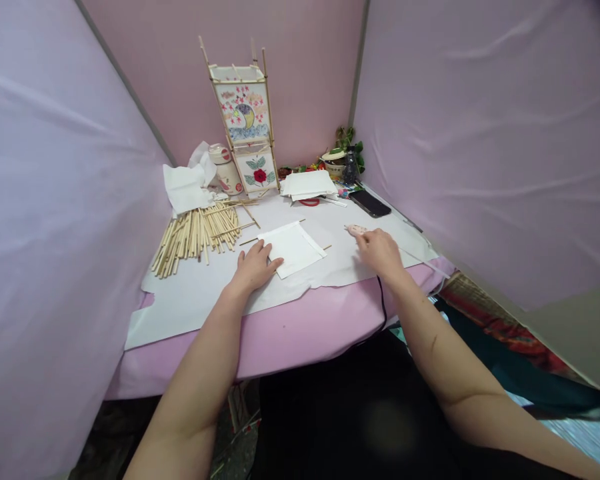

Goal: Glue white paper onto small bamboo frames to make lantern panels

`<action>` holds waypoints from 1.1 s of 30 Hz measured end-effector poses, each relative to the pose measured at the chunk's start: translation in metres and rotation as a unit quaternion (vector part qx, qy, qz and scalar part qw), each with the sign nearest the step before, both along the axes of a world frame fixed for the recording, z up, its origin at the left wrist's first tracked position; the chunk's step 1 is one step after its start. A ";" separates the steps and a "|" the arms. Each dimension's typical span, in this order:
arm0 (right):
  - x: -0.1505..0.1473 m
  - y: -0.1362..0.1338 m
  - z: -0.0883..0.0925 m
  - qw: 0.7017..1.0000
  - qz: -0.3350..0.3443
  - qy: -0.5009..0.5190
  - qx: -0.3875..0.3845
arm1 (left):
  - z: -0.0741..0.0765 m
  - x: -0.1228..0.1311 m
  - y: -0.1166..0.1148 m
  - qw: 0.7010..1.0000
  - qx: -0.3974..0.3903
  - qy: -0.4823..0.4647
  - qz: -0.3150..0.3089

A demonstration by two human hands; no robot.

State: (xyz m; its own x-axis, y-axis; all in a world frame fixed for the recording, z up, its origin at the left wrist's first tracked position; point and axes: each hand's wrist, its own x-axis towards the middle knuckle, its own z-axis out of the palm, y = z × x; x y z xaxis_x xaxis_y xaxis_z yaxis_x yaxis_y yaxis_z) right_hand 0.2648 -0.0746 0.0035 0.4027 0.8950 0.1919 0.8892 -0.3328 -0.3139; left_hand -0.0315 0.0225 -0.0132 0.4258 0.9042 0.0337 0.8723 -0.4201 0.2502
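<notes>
My left hand (255,267) lies with fingers spread on the left edge of a white paper panel (295,249). Thin sticks run along two sides of the panel, their ends jutting past the paper. To the right, my right hand (380,251) is closed around a small pale pink glue gun (357,230), its thin nozzle pointing left. A black cord (383,303) hangs from below that hand over the table's front edge. The glue gun is apart from the panel, and my fingers hide most of its body.
Many thin wooden sticks (195,233) are piled at left. A two-tier stick-framed paper lantern (244,110) stands at the back near a cream bottle (227,175). Stacked white panels (309,184), a black phone (370,203) and a pot (334,162) sit at back right. Fabric walls enclose three sides.
</notes>
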 end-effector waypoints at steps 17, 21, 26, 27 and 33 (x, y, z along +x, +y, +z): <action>-0.037 0.037 0.007 0.973 0.122 0.132 -0.144 | 0.000 -0.001 0.001 1.000 -0.010 0.004 -0.008; -0.039 0.046 0.014 0.964 0.124 0.157 -0.175 | 0.000 -0.001 0.000 1.000 -0.011 0.002 -0.005; -0.034 0.049 0.015 0.955 0.143 0.204 -0.163 | 0.001 -0.001 0.000 1.000 -0.012 0.003 -0.006; -0.033 0.049 0.013 0.953 0.144 0.217 -0.154 | 0.001 -0.001 0.000 1.000 -0.011 0.002 -0.006; -0.030 0.045 0.005 0.933 0.133 0.314 -0.114 | 0.001 -0.001 0.000 1.000 -0.010 0.003 -0.005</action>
State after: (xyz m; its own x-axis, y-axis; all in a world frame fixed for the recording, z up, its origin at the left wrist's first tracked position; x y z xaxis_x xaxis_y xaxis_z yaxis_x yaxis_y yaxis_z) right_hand 0.2345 -0.0299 0.0083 0.1289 0.9679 -0.2157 0.6141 -0.2487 -0.7490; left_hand -0.0327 0.0230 -0.0126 0.4341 0.9008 0.0131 0.8701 -0.4230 0.2531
